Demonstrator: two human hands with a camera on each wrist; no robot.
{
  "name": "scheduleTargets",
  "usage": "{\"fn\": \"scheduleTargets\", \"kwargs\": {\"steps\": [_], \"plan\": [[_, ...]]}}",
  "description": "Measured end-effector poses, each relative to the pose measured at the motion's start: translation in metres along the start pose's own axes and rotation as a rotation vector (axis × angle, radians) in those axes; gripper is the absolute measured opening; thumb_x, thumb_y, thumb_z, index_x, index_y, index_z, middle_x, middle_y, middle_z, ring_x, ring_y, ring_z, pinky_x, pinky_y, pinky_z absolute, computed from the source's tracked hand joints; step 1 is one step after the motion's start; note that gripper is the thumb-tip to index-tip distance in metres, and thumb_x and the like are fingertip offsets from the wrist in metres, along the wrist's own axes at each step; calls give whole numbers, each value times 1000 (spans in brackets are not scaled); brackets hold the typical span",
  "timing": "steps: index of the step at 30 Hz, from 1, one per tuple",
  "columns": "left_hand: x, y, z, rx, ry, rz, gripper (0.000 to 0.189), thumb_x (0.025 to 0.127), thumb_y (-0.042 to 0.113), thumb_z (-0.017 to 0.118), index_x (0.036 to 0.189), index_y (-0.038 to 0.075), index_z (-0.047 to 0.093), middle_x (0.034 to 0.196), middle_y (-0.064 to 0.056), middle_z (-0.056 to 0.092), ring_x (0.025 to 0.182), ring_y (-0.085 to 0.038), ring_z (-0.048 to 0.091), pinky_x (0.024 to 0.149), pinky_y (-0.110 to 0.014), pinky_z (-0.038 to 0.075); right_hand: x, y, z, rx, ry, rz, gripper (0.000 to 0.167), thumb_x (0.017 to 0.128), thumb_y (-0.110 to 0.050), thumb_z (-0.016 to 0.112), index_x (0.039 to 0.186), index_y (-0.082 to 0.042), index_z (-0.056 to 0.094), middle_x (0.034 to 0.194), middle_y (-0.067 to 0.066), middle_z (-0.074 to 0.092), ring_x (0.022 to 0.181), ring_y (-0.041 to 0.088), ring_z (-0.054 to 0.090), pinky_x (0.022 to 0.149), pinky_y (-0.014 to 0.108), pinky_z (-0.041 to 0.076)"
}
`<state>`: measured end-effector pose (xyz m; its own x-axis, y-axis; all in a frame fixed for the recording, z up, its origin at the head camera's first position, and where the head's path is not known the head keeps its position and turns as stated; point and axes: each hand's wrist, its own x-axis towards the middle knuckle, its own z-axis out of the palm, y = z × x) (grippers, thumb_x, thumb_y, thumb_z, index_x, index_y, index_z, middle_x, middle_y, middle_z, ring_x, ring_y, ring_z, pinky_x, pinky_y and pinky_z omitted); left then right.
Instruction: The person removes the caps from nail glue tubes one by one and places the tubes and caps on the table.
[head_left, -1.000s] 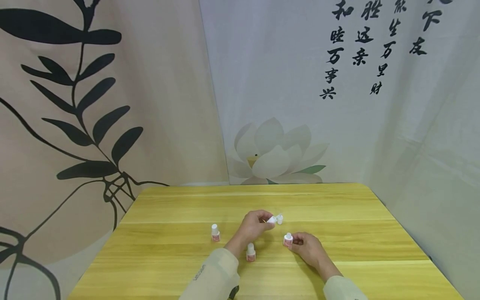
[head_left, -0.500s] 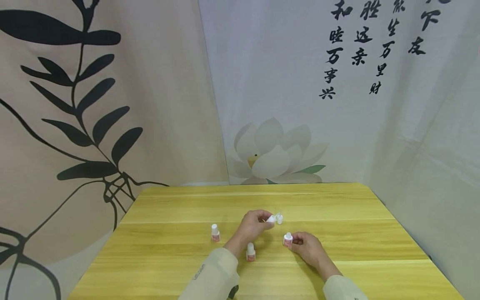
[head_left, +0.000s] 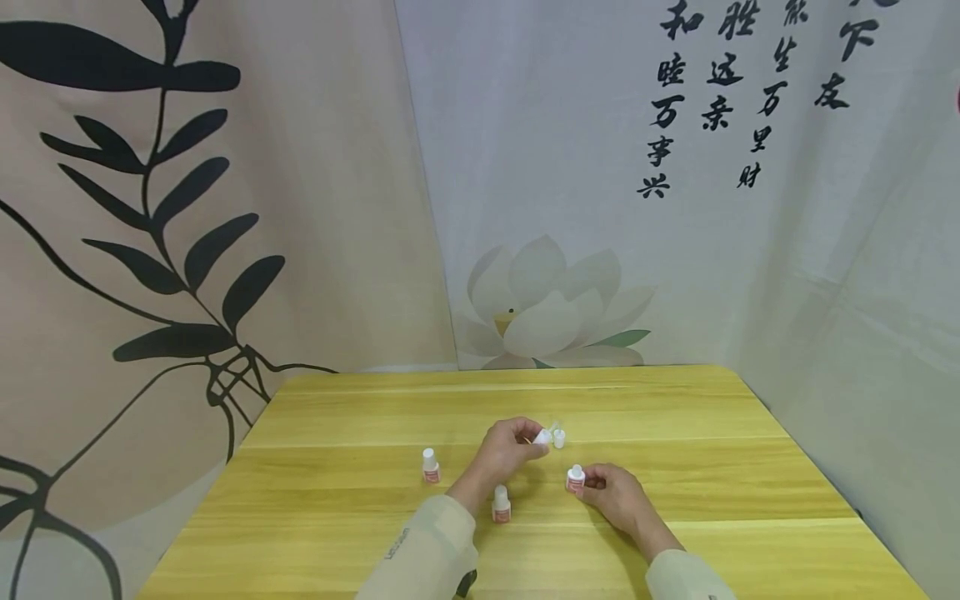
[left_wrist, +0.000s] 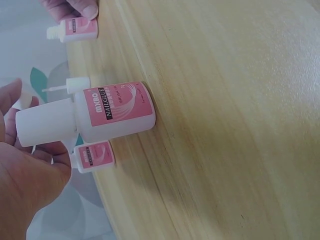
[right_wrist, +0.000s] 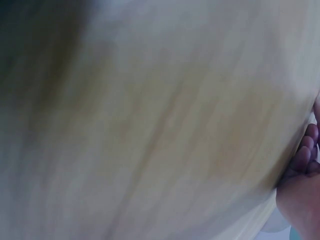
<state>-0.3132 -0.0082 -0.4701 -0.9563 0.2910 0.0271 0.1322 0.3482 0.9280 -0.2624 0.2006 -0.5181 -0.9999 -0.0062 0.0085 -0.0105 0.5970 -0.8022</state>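
My left hand (head_left: 512,446) pinches a small white cap-like piece (head_left: 543,437), partly hidden by the fingers. Just right of it a white brush cap (head_left: 559,439) stands on the table; in the left wrist view its thin brush (left_wrist: 54,89) points up. My right hand (head_left: 618,497) holds an uncapped nail glue bottle (head_left: 576,479) with a pink label, upright. A capped nail glue bottle (head_left: 502,506) stands beside my left forearm, large in the left wrist view. Farther left is another capped nail glue bottle (head_left: 431,467). The right wrist view catches only some fingers (right_wrist: 305,155) at its edge.
All of this is on a light wooden table (head_left: 337,533). Behind it hangs a pale cloth backdrop (head_left: 337,208) with printed leaves, a lotus and dark characters. Both sleeves reach in from the near edge.
Very little differs. The white piece in the left hand has shifted slightly, and the brush of the standing cap shows more clearly. The right hand and the bottles stay put.
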Motion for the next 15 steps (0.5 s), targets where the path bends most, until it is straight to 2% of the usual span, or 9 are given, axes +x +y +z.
{"fn": "scheduleTargets", "kwargs": {"steps": [12,15], "plan": [[-1,0,0,-21,-4,36,17,88,12,75,104,8,70,94,1,63,85,-17,56,71,-28,49,-1,-1,1,19,8,-3,18,84,-16,80,97,-6,73,89,-2,66,85,14,59,81,39,50],[-1,0,-1,-21,-3,23,16,89,12,75,104,9,70,94,2,63,85,-16,56,72,-28,48,-2,-1,2,20,10,-1,16,84,-15,80,97,-7,73,88,-2,66,84,13,59,81,37,49]]}}
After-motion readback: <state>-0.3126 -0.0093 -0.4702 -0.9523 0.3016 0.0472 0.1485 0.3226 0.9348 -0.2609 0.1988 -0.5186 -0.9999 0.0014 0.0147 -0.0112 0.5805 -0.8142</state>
